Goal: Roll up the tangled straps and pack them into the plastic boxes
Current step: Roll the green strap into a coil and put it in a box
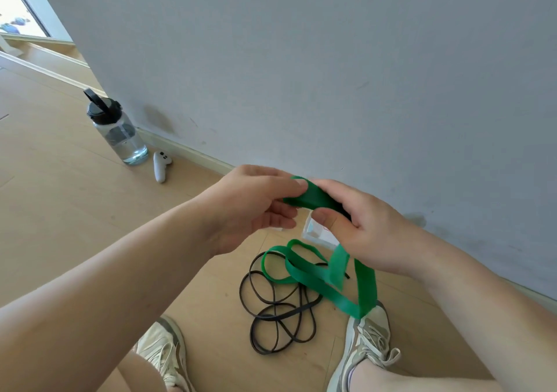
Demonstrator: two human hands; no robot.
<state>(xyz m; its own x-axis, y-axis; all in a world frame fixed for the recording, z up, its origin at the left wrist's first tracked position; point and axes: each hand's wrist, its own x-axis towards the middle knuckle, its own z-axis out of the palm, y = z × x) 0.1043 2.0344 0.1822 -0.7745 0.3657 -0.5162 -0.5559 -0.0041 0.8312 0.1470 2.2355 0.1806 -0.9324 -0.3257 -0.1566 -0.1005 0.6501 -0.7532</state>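
Green strap end spans both hands: left hand and right hand pinch it; its slack hangs below the right hand toward the floor.

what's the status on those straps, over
Left hand and right hand both pinching the green strap, rolling barely started. Black strap tangled on the floor under its loose end. Plastic box mostly hidden behind the hands.
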